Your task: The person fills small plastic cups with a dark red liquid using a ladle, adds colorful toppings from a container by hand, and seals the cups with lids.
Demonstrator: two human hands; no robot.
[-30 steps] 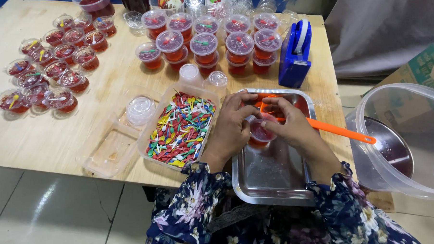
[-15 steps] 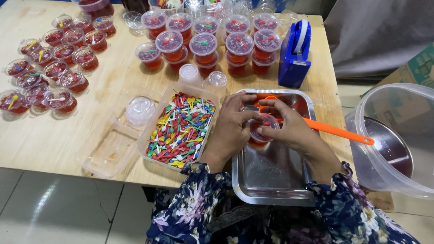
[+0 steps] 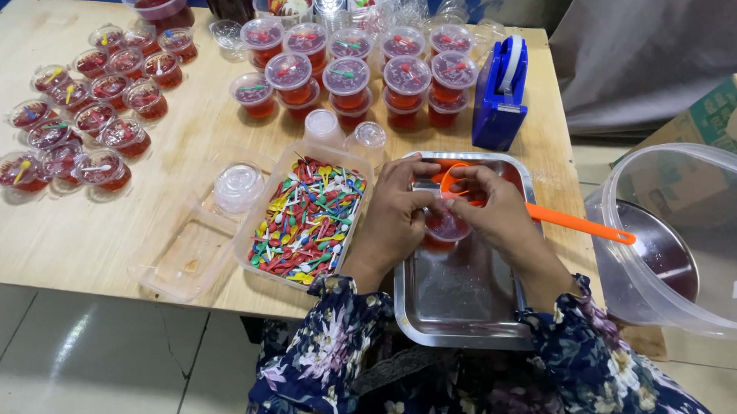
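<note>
Now both hands, left hand [image 3: 392, 220] and right hand [image 3: 492, 210], have fingers clamped on a small red-filled cup [image 3: 447, 228] over the steel tray [image 3: 463, 304]; the lid looks mid-press, wanting firm, even rim pressure.

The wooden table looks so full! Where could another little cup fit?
Bare wood lies between the left cluster of small red-filled lidded cups and the clear tray of coloured plastic picks, and along the light wooden table near edge. The back is crowded.

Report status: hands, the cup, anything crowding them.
Left hand and right hand both grip small red-filled cup over steel tray. Orange ladle lies under right hand.
</note>
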